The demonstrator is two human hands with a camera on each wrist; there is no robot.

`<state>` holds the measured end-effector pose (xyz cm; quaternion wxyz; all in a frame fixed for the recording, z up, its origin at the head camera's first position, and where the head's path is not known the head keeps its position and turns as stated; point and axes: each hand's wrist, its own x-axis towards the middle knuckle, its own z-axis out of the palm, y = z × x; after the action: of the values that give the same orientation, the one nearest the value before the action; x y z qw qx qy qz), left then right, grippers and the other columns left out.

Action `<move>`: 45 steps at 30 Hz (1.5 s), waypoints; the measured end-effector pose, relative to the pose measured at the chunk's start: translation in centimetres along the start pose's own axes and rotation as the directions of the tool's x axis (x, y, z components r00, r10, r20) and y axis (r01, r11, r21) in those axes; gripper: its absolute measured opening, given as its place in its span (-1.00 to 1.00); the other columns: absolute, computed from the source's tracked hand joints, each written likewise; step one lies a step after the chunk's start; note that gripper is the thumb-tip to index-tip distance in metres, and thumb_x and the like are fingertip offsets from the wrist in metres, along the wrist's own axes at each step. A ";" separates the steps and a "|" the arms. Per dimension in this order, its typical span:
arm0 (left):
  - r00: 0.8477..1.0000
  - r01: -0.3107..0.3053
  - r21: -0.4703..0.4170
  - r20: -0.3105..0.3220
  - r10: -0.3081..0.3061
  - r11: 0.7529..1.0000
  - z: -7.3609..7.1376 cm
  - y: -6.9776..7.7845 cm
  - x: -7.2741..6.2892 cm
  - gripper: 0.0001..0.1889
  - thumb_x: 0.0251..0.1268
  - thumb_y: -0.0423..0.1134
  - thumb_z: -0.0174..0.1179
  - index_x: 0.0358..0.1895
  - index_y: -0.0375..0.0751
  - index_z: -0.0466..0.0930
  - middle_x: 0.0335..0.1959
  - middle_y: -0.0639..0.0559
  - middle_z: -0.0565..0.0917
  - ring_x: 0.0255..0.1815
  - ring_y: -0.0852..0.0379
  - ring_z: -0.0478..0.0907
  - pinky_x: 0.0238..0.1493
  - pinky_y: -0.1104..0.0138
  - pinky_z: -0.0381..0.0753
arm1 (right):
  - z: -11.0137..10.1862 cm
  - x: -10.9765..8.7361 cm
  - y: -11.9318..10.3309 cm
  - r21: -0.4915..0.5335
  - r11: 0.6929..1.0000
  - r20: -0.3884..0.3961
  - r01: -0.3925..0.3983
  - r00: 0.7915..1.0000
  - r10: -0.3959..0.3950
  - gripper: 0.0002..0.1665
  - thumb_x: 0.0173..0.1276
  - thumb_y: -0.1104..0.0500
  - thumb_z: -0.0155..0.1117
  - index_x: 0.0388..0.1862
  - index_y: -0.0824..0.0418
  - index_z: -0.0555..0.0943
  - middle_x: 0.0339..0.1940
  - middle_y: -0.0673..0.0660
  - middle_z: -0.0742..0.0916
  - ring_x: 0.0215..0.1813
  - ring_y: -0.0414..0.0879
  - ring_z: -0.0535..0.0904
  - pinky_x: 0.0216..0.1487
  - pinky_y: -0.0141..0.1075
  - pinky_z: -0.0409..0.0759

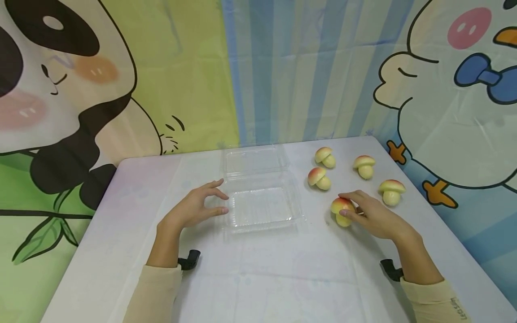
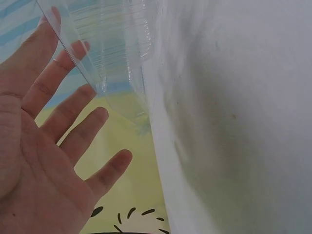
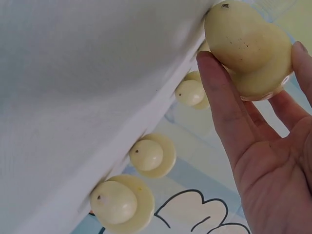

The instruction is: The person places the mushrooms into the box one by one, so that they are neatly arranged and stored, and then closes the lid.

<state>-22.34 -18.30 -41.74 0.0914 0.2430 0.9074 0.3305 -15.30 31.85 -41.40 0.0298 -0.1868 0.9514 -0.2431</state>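
Observation:
My right hand [image 1: 377, 218] has its thumb and fingers round a toy mushroom [image 1: 337, 206] with a red-and-yellow cap and pale stem, right of centre on the table. In the right wrist view the fingers grip that mushroom by its sides, its rounded stem end toward the camera. My left hand [image 1: 196, 205] is at the left edge of a clear plastic box [image 1: 262, 207], whose hinged lid [image 1: 254, 162] lies folded back behind the base. Its fingers are spread in the left wrist view, the tips overlapping the clear plastic wall [image 2: 117, 44].
Several more toy mushrooms stand at the back right: one by the far edge [image 1: 324, 156], one in front of it [image 1: 318, 177], and others [image 1: 364, 166] toward the right edge. A white cloth covers the table [image 1: 282, 287]. Cartoon-printed curtains [image 1: 291, 67] hang behind.

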 end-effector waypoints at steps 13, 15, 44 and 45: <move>1.000 0.007 -0.032 -0.020 -0.008 0.999 0.0 -0.3 -0.1 -0.50 0.24 0.09 0.46 0.17 -0.05 0.68 0.62 0.09 0.25 0.64 -0.12 0.13 0.54 -0.14 0.22 | -0.3 0.9 -0.6 0.064 0.998 -0.036 -0.006 0.999 0.009 -0.33 0.57 -0.04 0.22 0.52 0.23 0.37 0.30 0.20 0.62 -0.03 -0.05 0.63 0.02 0.01 0.68; 1.000 0.010 -0.028 -0.025 -0.010 1.000 0.1 -0.3 -0.1 -0.49 0.23 0.10 0.47 0.17 -0.05 0.68 0.61 0.10 0.26 0.63 -0.13 0.15 0.53 -0.14 0.24 | -0.4 1.1 -0.8 0.080 0.997 -0.041 -0.021 0.999 0.025 -0.30 0.56 -0.06 0.24 0.51 0.25 0.36 0.29 0.21 0.65 -0.01 -0.03 0.68 0.02 0.02 0.69; 0.997 -0.014 -0.008 -0.079 0.013 1.000 0.2 -0.5 0.1 -0.63 0.18 0.08 0.51 -0.08 -0.05 0.75 0.51 0.03 0.43 0.56 -0.13 0.28 0.52 -0.10 0.28 | -0.2 5.6 -2.7 0.181 0.957 -0.200 0.228 0.961 -0.191 -0.36 0.47 0.22 0.35 0.48 0.22 0.43 0.22 0.11 0.62 0.09 -0.11 0.57 0.08 -0.31 0.67; 0.997 -0.017 -0.007 -0.079 0.016 1.000 0.2 -0.5 0.2 -0.63 0.18 0.08 0.51 -0.08 -0.05 0.75 0.51 0.03 0.43 0.56 -0.13 0.28 0.52 -0.10 0.28 | -0.1 5.7 -2.9 0.191 0.952 -0.215 0.240 0.956 -0.198 -0.35 0.45 0.24 0.37 0.48 0.19 0.44 0.22 0.09 0.62 0.09 -0.13 0.57 0.07 -0.37 0.65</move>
<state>-22.61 -18.47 -42.18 0.0539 0.2368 0.9069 0.3442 -19.64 27.47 -39.75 -0.0701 -0.2629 0.8910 -0.3635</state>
